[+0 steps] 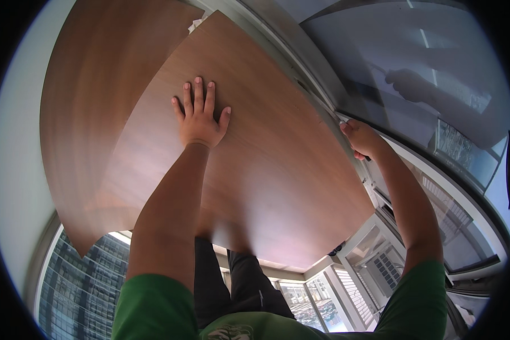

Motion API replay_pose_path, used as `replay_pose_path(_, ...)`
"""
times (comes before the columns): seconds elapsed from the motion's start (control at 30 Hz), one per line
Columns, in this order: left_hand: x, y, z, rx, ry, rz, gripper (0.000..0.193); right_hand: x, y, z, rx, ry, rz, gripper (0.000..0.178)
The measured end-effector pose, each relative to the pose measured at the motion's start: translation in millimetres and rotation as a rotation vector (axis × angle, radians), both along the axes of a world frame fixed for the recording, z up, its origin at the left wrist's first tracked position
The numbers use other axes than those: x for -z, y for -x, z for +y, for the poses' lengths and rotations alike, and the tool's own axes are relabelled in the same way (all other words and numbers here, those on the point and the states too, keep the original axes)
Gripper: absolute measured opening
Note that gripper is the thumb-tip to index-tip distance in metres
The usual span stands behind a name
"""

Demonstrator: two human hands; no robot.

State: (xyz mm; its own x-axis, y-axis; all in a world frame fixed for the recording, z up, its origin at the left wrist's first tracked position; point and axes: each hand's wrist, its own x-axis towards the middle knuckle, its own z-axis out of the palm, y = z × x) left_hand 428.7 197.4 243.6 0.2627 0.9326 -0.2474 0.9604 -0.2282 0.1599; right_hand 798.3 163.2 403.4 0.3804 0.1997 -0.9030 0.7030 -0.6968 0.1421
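Brown wood-grain panel (255,170) lies under the left hand (200,116), whose open palm presses flat as if steadying it. Right hand (361,139) curls closed around the panel's far edge beside the window frame (323,85).

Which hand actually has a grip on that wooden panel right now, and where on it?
The right hand grips the wooden panel at its right edge. The left hand holds nothing: it lies flat, fingers spread, on the panel's face.
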Motion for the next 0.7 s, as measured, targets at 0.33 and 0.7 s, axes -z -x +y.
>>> replay_pose_path(0.33, 4, 4, 0, -0.011, 0.0, -0.069, 0.075, -19, 105, 105, 0.029, -0.295, 0.216, 0.045)
replay_pose_path(0.7, 1, 5, 1, -0.014, 0.0, -0.146, 0.073, -12, 119, 124, -0.075, -0.211, 0.193, 0.043)
